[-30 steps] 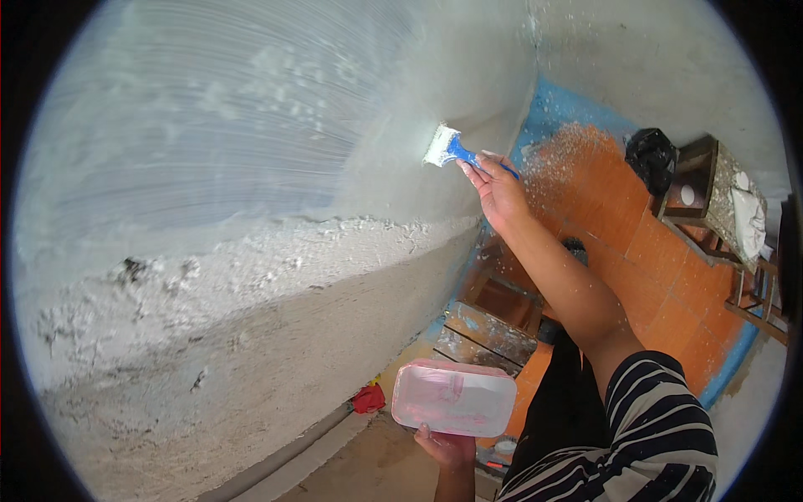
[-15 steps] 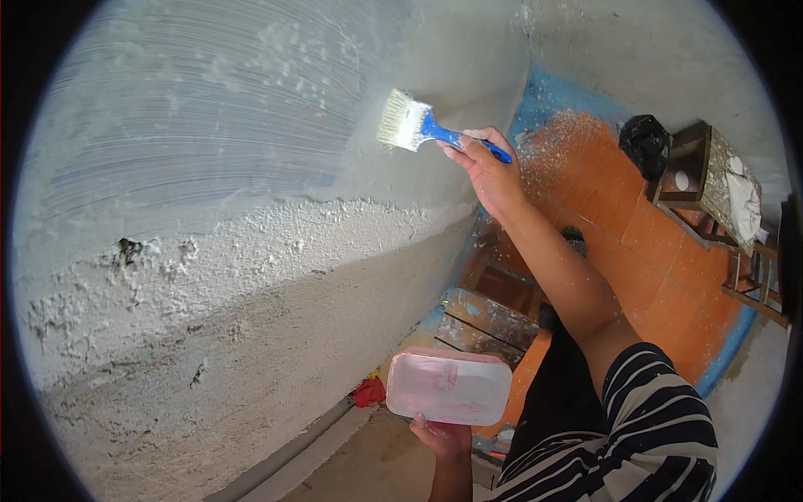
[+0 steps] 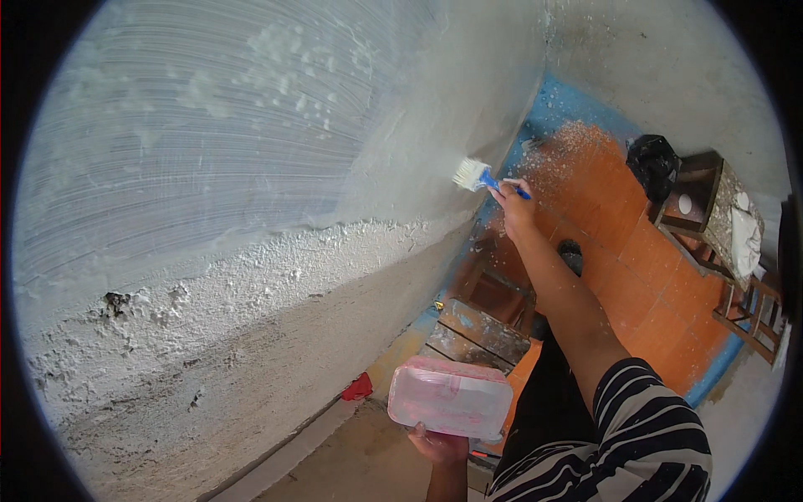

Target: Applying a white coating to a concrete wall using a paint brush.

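Tub (image 3: 481, 403) held at near edge in left grip (image 3: 441, 443). Up-right of tub: right grip (image 3: 516, 203) closed round brush (image 3: 477, 176), axis slanted, bristle end toward wall (image 3: 401, 171).

This looks like a room mid-decoration, perhaps in a home: the wall (image 3: 251, 167) is part streaky white, part rough and pitted, a brush (image 3: 475, 175) is close to it, white specks dot the orange tiled floor (image 3: 623, 222), and wooden furniture (image 3: 723, 219) stands opposite.
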Demonstrator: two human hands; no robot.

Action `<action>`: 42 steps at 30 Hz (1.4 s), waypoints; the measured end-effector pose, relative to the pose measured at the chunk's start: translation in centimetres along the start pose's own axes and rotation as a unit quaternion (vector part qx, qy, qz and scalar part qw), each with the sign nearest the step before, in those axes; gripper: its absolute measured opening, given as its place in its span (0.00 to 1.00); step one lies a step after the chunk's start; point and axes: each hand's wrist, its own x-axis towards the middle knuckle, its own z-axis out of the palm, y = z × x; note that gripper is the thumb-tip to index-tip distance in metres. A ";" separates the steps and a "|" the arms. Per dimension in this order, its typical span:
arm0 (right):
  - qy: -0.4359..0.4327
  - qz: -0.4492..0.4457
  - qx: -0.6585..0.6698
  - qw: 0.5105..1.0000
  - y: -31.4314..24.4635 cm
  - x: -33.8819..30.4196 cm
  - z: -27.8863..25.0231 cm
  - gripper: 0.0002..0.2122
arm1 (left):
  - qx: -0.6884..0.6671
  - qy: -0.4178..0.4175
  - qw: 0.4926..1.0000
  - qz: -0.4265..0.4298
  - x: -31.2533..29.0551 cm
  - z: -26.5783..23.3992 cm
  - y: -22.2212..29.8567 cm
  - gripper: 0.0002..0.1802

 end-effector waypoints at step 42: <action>-0.274 -0.013 0.076 0.959 -29.6 -41.2 -0.2 0.05 | -0.139 -0.134 0.981 -0.005 -12.0 -4.0 5.9 0.35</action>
